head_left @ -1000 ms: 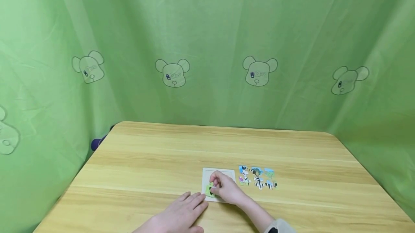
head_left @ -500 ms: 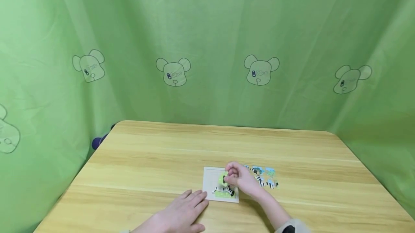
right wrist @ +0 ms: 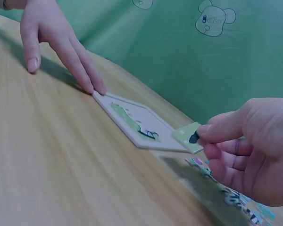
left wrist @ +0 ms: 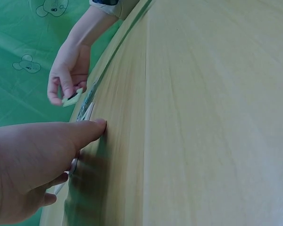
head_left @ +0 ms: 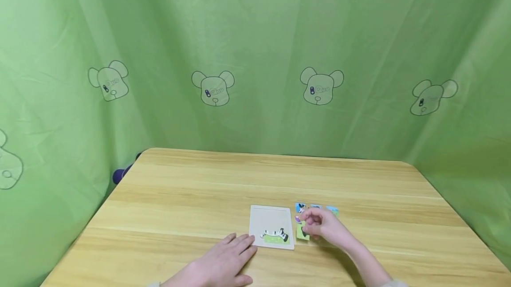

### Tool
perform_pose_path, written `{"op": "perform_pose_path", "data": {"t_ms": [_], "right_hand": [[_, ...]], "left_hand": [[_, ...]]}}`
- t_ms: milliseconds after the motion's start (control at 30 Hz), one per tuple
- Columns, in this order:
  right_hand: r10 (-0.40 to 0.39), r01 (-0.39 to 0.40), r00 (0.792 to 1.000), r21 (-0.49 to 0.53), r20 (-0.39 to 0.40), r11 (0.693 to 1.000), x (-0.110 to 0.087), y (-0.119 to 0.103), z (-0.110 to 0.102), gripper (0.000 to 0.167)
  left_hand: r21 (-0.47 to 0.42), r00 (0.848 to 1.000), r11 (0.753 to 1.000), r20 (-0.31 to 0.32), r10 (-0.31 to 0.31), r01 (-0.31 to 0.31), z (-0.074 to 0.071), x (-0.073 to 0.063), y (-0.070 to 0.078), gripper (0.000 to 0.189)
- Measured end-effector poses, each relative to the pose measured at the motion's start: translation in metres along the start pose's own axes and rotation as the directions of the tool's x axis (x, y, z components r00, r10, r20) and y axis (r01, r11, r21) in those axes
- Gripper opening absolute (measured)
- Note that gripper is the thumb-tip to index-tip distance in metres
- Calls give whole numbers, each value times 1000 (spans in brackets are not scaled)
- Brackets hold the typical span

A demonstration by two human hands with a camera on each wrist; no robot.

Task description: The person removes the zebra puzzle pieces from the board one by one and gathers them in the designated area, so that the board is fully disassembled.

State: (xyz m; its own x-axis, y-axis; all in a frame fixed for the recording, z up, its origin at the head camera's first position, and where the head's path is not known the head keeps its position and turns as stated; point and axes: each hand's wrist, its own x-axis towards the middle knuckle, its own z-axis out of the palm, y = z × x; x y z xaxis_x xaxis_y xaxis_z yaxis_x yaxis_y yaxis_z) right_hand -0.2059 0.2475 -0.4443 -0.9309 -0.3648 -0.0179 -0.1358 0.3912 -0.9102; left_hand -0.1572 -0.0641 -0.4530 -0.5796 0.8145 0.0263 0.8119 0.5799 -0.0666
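Observation:
Between thumb and fingers, my right hand [head_left: 325,227] pinches a green puzzle piece [right wrist: 188,136] with a dark patch. In the right wrist view the piece hangs above the table, its shadow below. My left hand [head_left: 225,260] lies with extended fingers on the table, fingertips at the near left corner of the white puzzle tray [head_left: 259,218]. Inside that tray, along its near right part, lie joined pieces [head_left: 275,236] showing zebra legs on green. Loose puzzle pieces [head_left: 300,208] with blue and zebra parts sit right of the tray, partly hidden behind my right hand.
The wooden table [head_left: 179,189] spreads around the tray, its far edge close to a green curtain [head_left: 255,56] printed with bear heads. A dark purple object [head_left: 118,176] shows beyond the table's left edge.
My right hand has carried the green piece from over the tray's left side to the right, past its edge to the loose pieces. The left hand stays at the tray's corner.

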Motion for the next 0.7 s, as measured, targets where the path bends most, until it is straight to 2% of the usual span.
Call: {"op": "perform_pose_path", "data": {"t_ms": [133, 233, 400, 700], "right_hand": [[19, -17, 999, -60, 32, 998, -5, 2, 0, 19], [17, -15, 999, -95, 27, 995, -6, 4, 3, 18], [-8, 6, 1000, -152, -13, 988, -6, 7, 7, 19], [28, -42, 996, -173, -82, 984, -6, 8, 11, 19]], "left_hand": [[-10, 1000, 1000, 2, -5, 5, -1, -1, 0, 67], [-9, 1000, 1000, -3, -5, 5, -1, -1, 0, 67], [-8, 1000, 1000, 1, -3, 3, -1, -1, 0, 67], [-28, 1000, 999, 25, -16, 16, -3, -1, 2, 67]]}}
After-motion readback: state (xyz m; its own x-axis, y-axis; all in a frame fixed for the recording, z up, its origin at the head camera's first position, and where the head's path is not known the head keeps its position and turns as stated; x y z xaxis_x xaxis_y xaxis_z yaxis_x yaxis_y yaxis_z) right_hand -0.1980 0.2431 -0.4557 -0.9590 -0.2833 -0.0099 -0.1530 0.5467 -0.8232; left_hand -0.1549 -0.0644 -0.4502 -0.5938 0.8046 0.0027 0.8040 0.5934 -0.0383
